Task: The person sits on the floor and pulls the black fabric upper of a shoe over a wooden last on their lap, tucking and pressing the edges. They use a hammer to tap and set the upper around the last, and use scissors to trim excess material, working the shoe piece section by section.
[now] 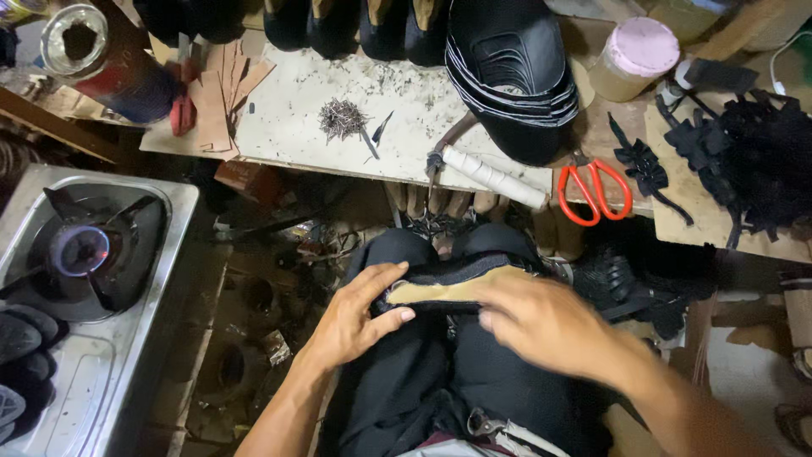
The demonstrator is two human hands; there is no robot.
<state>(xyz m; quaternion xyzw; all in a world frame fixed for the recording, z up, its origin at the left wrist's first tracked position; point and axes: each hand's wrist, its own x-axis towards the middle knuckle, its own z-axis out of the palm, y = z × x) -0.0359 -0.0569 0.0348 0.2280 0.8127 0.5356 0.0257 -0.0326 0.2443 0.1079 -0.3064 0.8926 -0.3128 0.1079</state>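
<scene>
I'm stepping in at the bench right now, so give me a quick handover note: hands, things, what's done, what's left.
Left hand: gripping the end of the black shoe upper with the tan insole, which rests sole-up on the lap.
Right hand: pressing the other end of it, fingers curled over the edge.
On the white board: pile of small nails, white-handled pincers, red-handled scissors. Gas burner is lit at left.
Done: insole sits on the upper.
Left: no nails visible in the insole yet.

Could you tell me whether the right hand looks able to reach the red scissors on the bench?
Probably yes: the right hand rests on the shoe, and nothing blocks the way up to the scissors.
</scene>
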